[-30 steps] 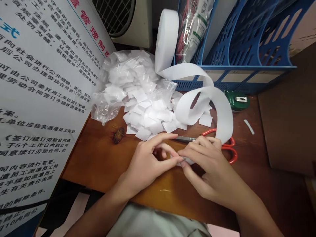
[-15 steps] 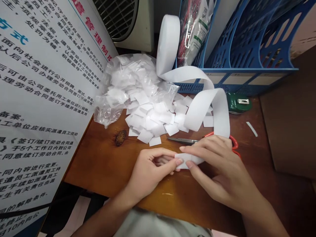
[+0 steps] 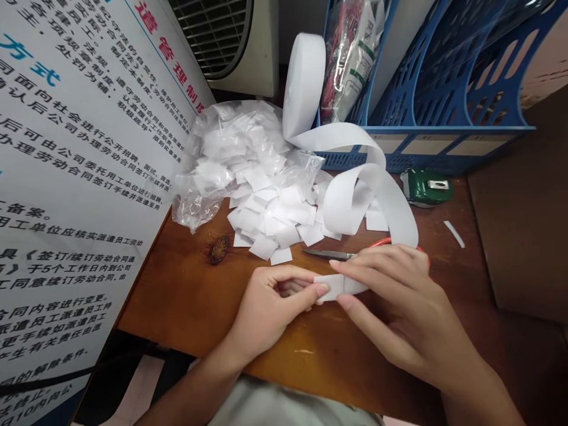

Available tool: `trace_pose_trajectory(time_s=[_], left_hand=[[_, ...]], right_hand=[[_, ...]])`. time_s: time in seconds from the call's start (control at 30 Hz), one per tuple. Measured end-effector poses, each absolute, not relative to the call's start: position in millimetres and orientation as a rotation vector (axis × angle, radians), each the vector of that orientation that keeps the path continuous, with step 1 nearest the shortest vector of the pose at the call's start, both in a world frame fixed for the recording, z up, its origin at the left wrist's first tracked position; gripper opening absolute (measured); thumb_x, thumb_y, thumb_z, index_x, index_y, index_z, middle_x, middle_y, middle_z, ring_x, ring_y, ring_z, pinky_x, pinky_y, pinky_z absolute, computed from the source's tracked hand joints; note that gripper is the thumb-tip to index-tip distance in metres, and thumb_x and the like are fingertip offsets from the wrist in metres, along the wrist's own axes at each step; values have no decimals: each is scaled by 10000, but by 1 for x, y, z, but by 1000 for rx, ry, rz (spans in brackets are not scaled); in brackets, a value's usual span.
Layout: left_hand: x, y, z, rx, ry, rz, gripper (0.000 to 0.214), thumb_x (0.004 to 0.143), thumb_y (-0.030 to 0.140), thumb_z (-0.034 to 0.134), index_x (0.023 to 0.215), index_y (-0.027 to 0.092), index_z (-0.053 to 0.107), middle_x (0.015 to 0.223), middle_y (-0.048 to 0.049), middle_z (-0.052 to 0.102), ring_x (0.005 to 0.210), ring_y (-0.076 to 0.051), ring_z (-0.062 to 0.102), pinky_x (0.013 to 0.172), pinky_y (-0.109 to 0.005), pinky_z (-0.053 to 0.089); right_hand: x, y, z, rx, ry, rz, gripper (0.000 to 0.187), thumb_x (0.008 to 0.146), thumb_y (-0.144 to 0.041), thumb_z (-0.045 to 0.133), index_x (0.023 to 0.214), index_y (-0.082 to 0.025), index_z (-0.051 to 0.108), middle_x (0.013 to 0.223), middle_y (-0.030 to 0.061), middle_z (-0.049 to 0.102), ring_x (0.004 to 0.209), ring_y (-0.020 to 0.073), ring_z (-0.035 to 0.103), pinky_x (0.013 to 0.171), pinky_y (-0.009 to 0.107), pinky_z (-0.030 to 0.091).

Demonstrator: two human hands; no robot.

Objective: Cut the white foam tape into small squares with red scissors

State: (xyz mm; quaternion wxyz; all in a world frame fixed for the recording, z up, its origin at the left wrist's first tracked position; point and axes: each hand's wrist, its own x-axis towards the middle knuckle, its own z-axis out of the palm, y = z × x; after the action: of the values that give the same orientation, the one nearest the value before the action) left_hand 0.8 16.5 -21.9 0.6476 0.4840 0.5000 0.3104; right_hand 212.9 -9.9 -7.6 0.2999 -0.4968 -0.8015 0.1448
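A white ribbon-like strip [image 3: 331,288] has its end pinched between the thumb and fingers of my left hand [image 3: 277,307]. A crosswise line shows on it. My right hand [image 3: 399,307] holds the same strip just to the right, thumb below and fingers over it. From there the strip loops back to a standing white roll [image 3: 304,83]. Scissors [image 3: 328,254] lie behind my right hand, which hides part of their orange handles. Many cut white pieces [image 3: 279,219] are heaped in front of and inside a clear plastic bag [image 3: 190,207].
A blue file rack [image 3: 444,133] stands at the back, holding a plastic packet [image 3: 350,65]. A green tape measure [image 3: 428,188] and a thin white sliver [image 3: 454,234] lie at the right. A printed board [image 3: 89,177] leans at left; a brown box [image 3: 523,207] stands at right.
My right thumb and fingers have shifted slightly right along the strip, showing more of its end and the crosswise line. The strip's loop behind has sagged and widened. The left hand keeps its pinch.
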Motion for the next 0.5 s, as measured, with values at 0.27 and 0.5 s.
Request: trace_pose_trajectory(time_s=[0.27, 0.5], left_hand=[[1, 17, -19, 1172, 1033, 495, 191, 894, 262, 759, 1058, 180, 813, 815, -45, 793, 731, -177, 735, 679, -246, 577], [-5, 21, -11, 1313, 1108, 483, 184, 941, 291, 708, 1020, 199, 846, 751, -29, 779, 698, -175, 697, 657, -236, 538]], right_hand=[[207, -9, -2, -1371, -2161, 625, 125, 985, -146, 577, 916, -244, 616, 808, -23, 624, 926, 202, 506, 933, 452, 307], [234, -22, 11, -1510, -1995, 259, 141, 969, -171, 577, 1080, -245, 621, 1103, 64, 665, 1064, 254, 604, 922, 441, 406]])
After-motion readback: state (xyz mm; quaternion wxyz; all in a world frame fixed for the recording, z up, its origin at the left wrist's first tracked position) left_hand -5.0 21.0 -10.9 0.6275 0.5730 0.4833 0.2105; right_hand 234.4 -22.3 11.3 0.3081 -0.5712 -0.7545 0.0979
